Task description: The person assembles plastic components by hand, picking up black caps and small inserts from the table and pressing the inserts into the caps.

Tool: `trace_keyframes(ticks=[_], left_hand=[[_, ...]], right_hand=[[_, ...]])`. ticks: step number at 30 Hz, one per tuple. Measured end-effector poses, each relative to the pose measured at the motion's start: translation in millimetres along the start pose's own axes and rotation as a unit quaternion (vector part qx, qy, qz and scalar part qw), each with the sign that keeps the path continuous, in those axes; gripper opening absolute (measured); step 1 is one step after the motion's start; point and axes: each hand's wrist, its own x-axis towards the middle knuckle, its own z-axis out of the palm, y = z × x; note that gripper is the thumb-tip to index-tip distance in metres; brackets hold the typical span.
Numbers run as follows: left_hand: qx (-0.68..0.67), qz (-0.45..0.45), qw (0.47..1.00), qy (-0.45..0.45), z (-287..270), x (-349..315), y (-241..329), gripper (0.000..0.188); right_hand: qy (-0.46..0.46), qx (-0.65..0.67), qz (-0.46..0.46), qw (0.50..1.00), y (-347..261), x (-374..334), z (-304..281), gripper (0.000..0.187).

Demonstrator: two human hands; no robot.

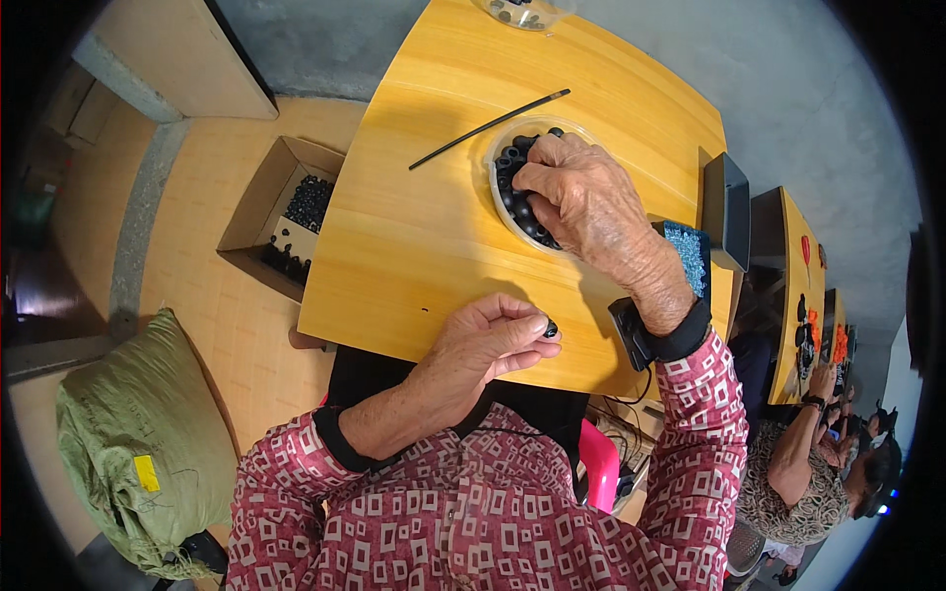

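My left hand (pixel 490 340) is closed near the table's front edge, pinching a small round black part (pixel 551 329) between thumb and fingertips. Farther forward, my right hand (pixel 588 197) reaches down into a round clear plastic tub (pixel 496 209). Its fingers are curled among the black parts (pixel 520 205) there, several of which look round with a hole. Whatever those fingertips grip is hidden beneath the hand. On the wooden table (pixel 394 246), a thin black rod (pixel 488 129) lies slanted just beyond the tub.
Right of my wrist sit a dark tray of blue beads (pixel 688 258), a grey bin (pixel 726 212) and a black device (pixel 631 333). A cardboard box (pixel 258 222) of black parts and a green sack (pixel 148 443) stand at left. Another person (pixel 798 473) works at right.
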Motion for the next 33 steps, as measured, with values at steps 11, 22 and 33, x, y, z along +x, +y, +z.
trace_keyframes(ticks=[11,22,33], left_hand=[[0.007,0.0,1.0,0.0,4,11,-4,0.015],[0.016,-0.004,1.0,0.008,11,11,-10,0.015],[-0.014,-0.011,1.0,0.024,18,16,-8,0.014]], right_hand=[[-0.048,-0.028,-0.022,0.998,12,-6,-5,0.009],[-0.064,-0.04,0.001,0.997,11,-11,-6,0.014],[-0.042,-0.001,0.008,0.999,28,-18,0,0.011]])
